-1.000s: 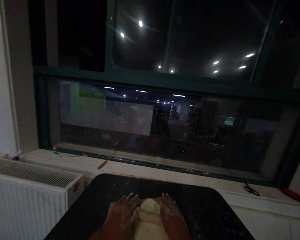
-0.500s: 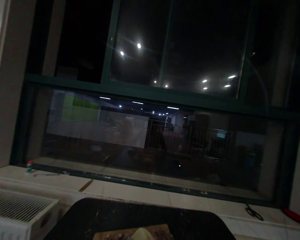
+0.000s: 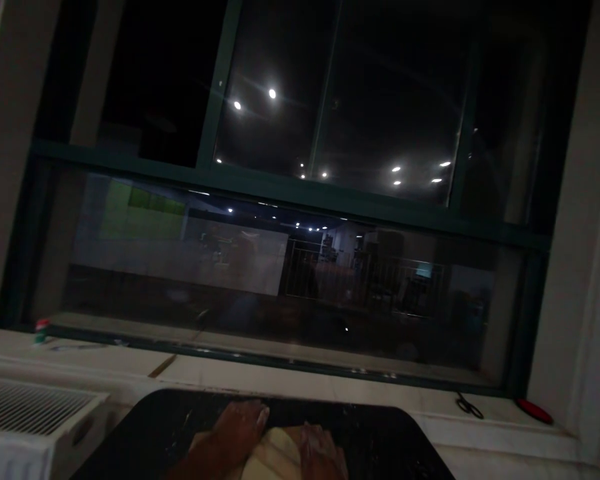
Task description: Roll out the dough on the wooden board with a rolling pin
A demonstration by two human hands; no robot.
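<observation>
A pale lump of dough (image 3: 271, 453) lies on a wooden board at the bottom edge of the view, on a black surface (image 3: 380, 440). My left hand (image 3: 237, 430) rests on the dough's left side with fingers stretched forward and dusted with flour. My right hand (image 3: 321, 457) presses on the dough's right side, fingers lying over it. Both hands are cut off by the lower edge of the picture.
A dark window (image 3: 280, 200) with a green frame fills most of the view. A white sill (image 3: 230, 373) runs below it, with black scissors (image 3: 469, 405) and a red object (image 3: 534, 411) at the right, a small red-green item (image 3: 41, 329) at the left. A white radiator (image 3: 35, 420) stands lower left.
The view tilted up and then partly back down. My hands, out of view half a second ago, are again on the dough; the left hand has reached further forward.
</observation>
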